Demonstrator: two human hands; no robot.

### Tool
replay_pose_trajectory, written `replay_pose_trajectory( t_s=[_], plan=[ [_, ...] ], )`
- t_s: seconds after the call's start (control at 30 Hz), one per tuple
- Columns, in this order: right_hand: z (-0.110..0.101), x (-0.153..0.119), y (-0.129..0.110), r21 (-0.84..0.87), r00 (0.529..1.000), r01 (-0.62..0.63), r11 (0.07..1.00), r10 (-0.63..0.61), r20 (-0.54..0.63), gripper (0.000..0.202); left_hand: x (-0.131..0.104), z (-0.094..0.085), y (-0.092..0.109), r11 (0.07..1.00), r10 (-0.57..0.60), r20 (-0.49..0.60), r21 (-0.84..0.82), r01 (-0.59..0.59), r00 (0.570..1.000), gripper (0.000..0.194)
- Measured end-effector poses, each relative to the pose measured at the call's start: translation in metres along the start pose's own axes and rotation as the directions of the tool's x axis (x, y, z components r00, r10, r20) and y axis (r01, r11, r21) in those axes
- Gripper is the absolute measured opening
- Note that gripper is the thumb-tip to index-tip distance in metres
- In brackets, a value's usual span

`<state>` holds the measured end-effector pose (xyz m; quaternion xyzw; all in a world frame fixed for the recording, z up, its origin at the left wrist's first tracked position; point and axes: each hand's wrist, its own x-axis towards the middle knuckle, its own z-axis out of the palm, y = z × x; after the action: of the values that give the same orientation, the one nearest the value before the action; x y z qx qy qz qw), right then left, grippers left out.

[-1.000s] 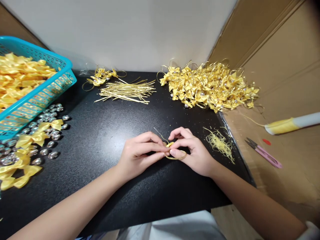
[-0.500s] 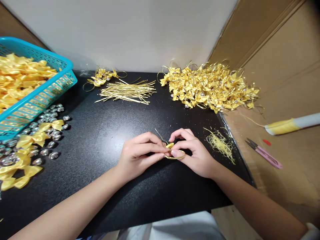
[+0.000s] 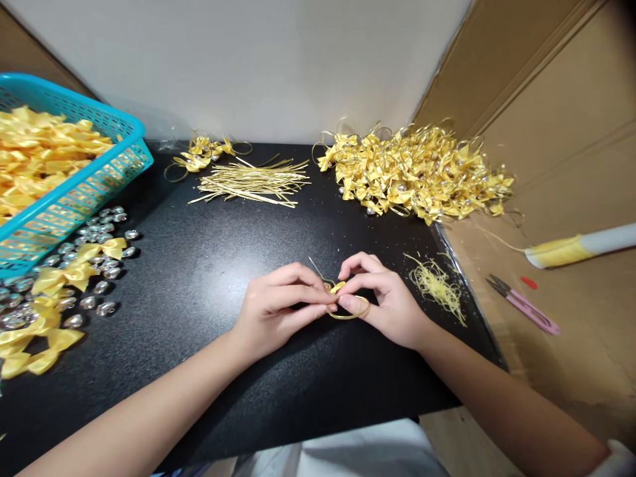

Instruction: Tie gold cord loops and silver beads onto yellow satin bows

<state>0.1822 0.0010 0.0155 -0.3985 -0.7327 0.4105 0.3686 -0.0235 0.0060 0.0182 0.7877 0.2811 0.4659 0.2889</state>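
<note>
Over the middle of the black table, my left hand (image 3: 281,301) and my right hand (image 3: 385,298) meet with fingertips together. Between them they pinch a small yellow bow (image 3: 338,287), mostly hidden by the fingers. A gold cord loop (image 3: 350,317) curves out below the fingertips, under my right thumb. From behind the bow a thin needle (image 3: 313,266) points up and to the left. Both hands are closed in a pinch on the bow and its loop. Whether a bell is in the fingers cannot be seen.
Left are a blue basket (image 3: 134,132) of yellow bows and loose silver bells (image 3: 106,309). Gold cord pieces (image 3: 253,180) lie at the back, finished bows (image 3: 407,175) heap back right. Thread scraps (image 3: 440,288), pink-handled snips (image 3: 527,306) and a thread spool (image 3: 561,252) are right.
My hands stay at nearly the same spot. The right fingers have shifted very slightly around the bow and loop; the rest looks the same.
</note>
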Motion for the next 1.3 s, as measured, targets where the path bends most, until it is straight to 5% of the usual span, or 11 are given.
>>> replay_pose_trajectory(
  t_s=[0.13,0.3,0.57,0.83,1.3],
  plan=[
    [0.0,0.0,0.001,-0.026,0.997,-0.019,0.999,0.017,-0.081,0.009,-0.002,0.003,-0.001,0.99,-0.136,-0.039,-0.032,0.135,0.99,0.018],
    [0.0,0.001,-0.001,-0.129,0.987,0.014,0.992,-0.035,-0.155,0.008,-0.004,0.008,0.001,0.881,-0.4,0.014,-0.271,0.388,0.916,0.019],
    [0.007,0.002,-0.004,-0.065,0.982,0.041,0.997,-0.052,-0.18,0.011,-0.005,0.013,0.005,0.774,-0.525,0.019,-0.406,0.486,0.851,0.013],
    [0.011,0.002,-0.006,-0.168,0.957,0.1,0.981,-0.141,-0.254,0.012,-0.003,0.016,0.009,0.594,-0.753,0.046,-0.383,0.707,0.657,0.023],
    [0.016,0.002,-0.006,-0.265,0.939,0.15,0.952,-0.221,-0.264,0.014,-0.005,0.016,0.01,0.764,-0.629,-0.033,-0.21,0.61,0.776,0.013]
  ],
)
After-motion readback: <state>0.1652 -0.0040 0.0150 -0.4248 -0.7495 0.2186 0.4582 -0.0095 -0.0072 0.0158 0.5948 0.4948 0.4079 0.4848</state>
